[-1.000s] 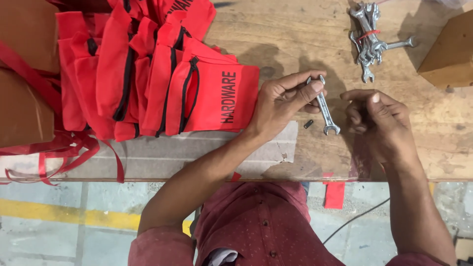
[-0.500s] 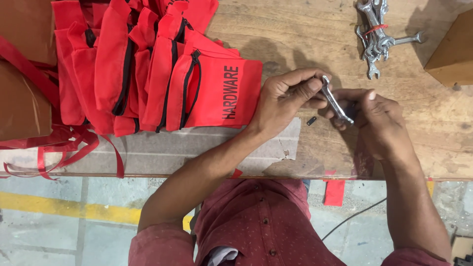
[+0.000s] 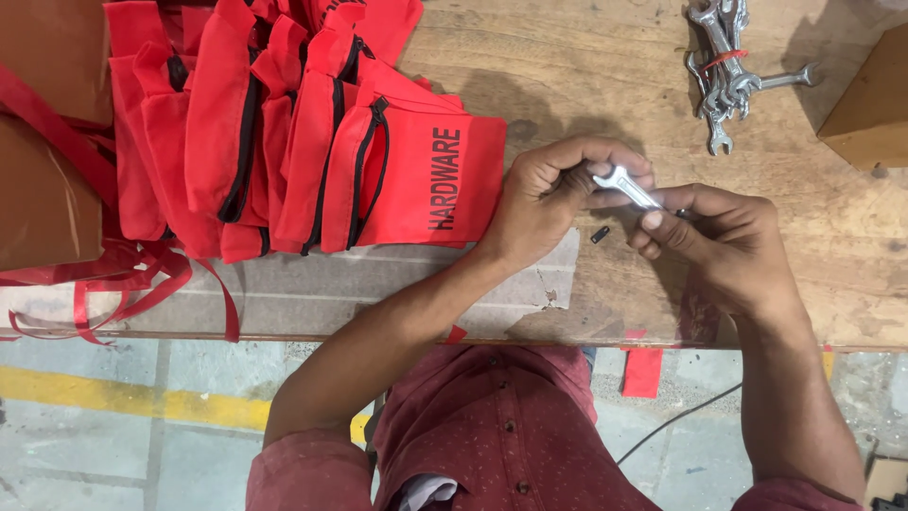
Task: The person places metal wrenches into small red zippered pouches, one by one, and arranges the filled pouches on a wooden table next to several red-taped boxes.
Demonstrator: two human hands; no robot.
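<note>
The wooden workbench (image 3: 586,66) is lying under both hands, and a stack of red zip pouches (image 3: 284,132) is spreading over it to the left of the left hand (image 3: 549,194). A brown cardboard box (image 3: 865,95) is sitting beyond the right hand (image 3: 724,241), to its right, and a bundle of steel spanners (image 3: 724,71) tied with a red band is resting just above that hand.

Both hands are coming together over the bench. They are pinching one small open-ended spanner (image 3: 626,185) between them, the left fingers closing on its head and the right thumb and fingers closing on its other end. A tiny dark piece (image 3: 600,234) is lying on the wood just below the spanner, between the two hands.

I think the spanner is slippery and held only by fingertips, so it could drop. The tiny piece could be brushed off the near edge by a wrist.
</note>
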